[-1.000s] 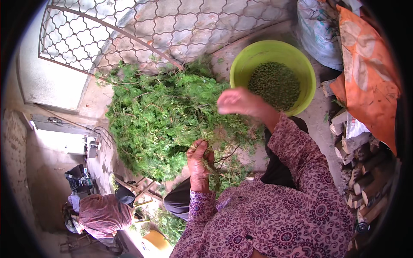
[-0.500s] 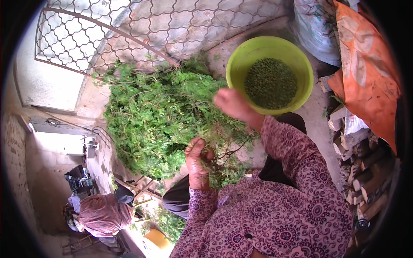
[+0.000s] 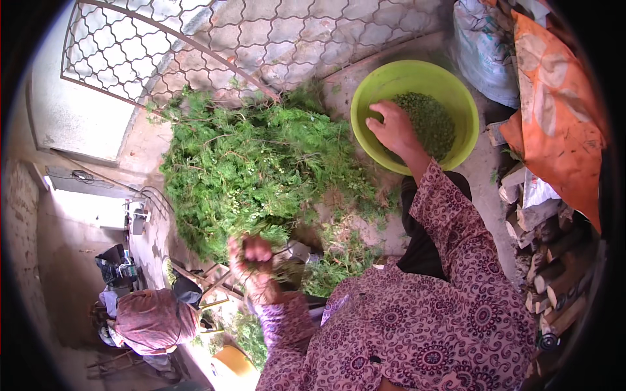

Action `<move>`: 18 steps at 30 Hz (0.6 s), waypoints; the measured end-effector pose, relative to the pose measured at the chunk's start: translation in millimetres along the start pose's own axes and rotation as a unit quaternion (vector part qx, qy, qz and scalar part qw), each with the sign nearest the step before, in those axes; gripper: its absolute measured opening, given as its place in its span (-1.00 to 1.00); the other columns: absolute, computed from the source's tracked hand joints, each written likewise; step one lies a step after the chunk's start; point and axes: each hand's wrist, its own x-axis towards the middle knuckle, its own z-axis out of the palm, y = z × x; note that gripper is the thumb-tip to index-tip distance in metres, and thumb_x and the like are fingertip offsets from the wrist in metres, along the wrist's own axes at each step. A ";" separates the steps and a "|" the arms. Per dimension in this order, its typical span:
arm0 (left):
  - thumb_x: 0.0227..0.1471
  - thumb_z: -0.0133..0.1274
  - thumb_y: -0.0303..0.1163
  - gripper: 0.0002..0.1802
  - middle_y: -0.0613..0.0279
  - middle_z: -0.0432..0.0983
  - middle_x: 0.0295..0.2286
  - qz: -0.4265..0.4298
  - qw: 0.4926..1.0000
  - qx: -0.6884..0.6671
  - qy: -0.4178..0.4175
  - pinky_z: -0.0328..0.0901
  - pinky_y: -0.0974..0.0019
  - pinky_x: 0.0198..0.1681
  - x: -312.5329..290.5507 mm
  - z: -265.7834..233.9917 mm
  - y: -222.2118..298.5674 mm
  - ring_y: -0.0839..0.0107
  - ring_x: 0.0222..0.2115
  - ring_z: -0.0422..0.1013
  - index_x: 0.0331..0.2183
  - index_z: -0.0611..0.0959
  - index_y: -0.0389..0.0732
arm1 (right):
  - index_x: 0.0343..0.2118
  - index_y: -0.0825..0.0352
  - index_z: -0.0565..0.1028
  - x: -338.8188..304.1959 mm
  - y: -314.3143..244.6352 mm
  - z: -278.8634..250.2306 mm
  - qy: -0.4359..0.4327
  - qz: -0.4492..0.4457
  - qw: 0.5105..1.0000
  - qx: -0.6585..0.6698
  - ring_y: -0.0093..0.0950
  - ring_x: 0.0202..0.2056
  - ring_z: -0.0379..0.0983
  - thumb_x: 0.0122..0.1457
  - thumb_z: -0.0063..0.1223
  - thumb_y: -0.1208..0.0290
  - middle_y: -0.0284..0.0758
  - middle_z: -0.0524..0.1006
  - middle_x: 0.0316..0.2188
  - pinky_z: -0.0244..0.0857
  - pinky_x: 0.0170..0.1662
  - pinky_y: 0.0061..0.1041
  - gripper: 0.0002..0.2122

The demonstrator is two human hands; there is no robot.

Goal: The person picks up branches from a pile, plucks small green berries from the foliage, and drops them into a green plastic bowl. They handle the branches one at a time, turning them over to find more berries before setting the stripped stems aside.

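Note:
A large heap of feathery green cut branches (image 3: 248, 156) with small pale fruits lies on the ground before me. My left hand (image 3: 251, 260), smeared by motion, is at the heap's near edge with its fingers curled. Wispy green stems of a leafy sprig (image 3: 282, 268) show beside it and seem to be in its grip. To the right stands a yellow-green plastic tub (image 3: 357, 124) with a layer of small round green fruits (image 3: 433, 124) on its bottom. Over the tub, my right hand (image 3: 393, 125) has its thumb and fingers apart, nothing visible in them.
A metal lattice (image 3: 274, 39) borders the far side. Stacked firewood (image 3: 561, 280), an orange cloth (image 3: 561, 124) and a white sack (image 3: 486, 58) line the right. At lower left are another person (image 3: 156, 319) in a patterned garment and a yellow container (image 3: 235, 362).
My right hand has moved right, from the heap's edge to over the tub, and its fingers have opened. My left hand has swung left and slightly nearer me.

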 end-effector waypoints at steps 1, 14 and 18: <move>-0.03 -0.08 -0.28 -0.79 0.40 0.16 -0.76 0.097 0.986 0.127 0.053 -0.03 0.46 -0.74 -11.1 -22.8 24.6 0.57 -0.75 0.06 -0.42 0.52 -0.21 | -0.32 0.44 0.46 -1.3 -4.2 -1.3 -0.033 0.029 0.999 0.032 -0.19 -0.20 0.34 -0.14 0.07 0.39 -0.10 0.43 -0.27 0.18 -0.09 -0.33 -0.71; -0.31 0.13 -0.24 -0.50 -0.04 0.44 -0.27 -0.265 0.185 0.906 0.272 0.25 0.10 -0.18 -211.1 -120.2 148.7 0.11 -0.26 0.39 -0.22 0.54 -0.21 | -0.39 0.47 0.46 -34.4 12.9 44.0 -0.073 0.003 0.997 -0.008 -0.20 -0.28 0.36 -0.15 0.07 0.39 -0.08 0.45 -0.40 0.23 -0.18 -0.33 -0.73; -0.35 0.16 -0.21 -0.42 -0.06 0.38 -0.19 -0.322 0.307 0.856 0.265 0.15 0.16 -0.04 -210.0 -112.8 128.8 0.09 -0.10 0.26 -0.19 0.51 -0.25 | -0.39 0.48 0.45 -67.7 23.8 62.4 -0.112 0.006 0.993 -0.047 -0.17 -0.33 0.38 -0.15 0.07 0.39 -0.05 0.45 -0.45 0.25 -0.21 -0.30 -0.73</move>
